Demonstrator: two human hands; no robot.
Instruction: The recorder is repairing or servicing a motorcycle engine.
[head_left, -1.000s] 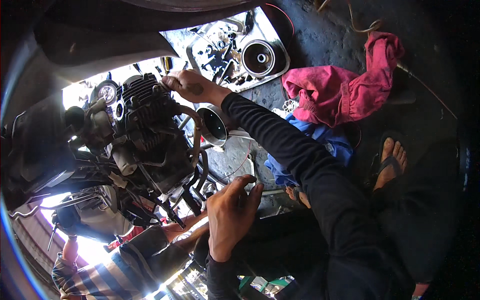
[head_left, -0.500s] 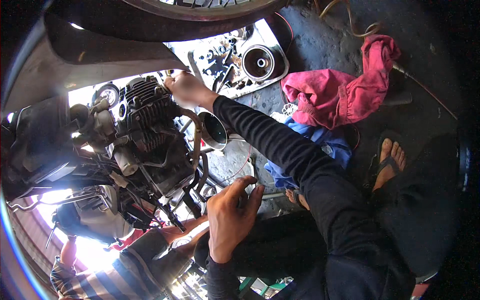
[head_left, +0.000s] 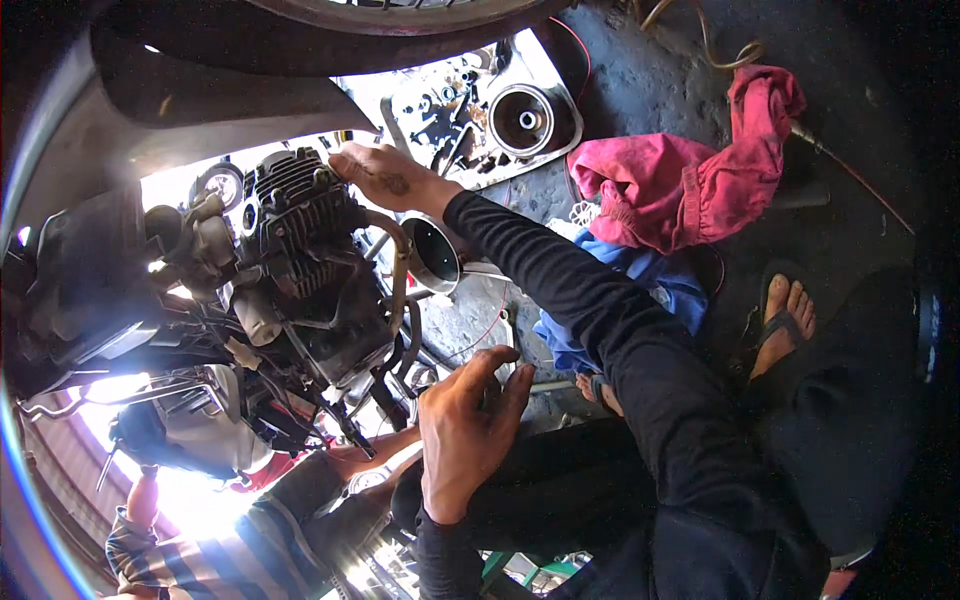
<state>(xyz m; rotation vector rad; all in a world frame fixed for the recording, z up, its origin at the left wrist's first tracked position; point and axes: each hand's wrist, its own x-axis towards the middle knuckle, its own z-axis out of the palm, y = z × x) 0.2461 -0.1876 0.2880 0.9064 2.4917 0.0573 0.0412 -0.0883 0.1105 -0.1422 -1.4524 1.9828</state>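
Just left of the right hand's (head_left: 392, 180) fingers sits the grey-black, finned metal engine (head_left: 300, 225), its upper right edge meeting them and its bulk spreading down and away to the left. Those fingers are bent over that edge; their tips are hidden, so whether they grip or merely rest there I cannot tell. Judging by its look, the engine is heavy, rigid and probably slick with oil, its thin fins likely hard on the skin and easier to chip than the thick casting. A sure hold would be on solid corners such as the one under these fingers, rather than on the brown curved metal tube (head_left: 401, 265) below them. From the left hand's (head_left: 465, 430) fingers, the engine lies up and to the left, apart from them. They are half curled, with a small gap between thumb and forefinger; nothing shows in that gap, but the palm is hidden. Near these fingers, just above, lies a slim silver ring-ended tool (head_left: 508, 325). Beyond the right fingers, up and to the right, is a silver metal tray (head_left: 530, 65) bearing small dark parts and a round metal drum (head_left: 521, 121).
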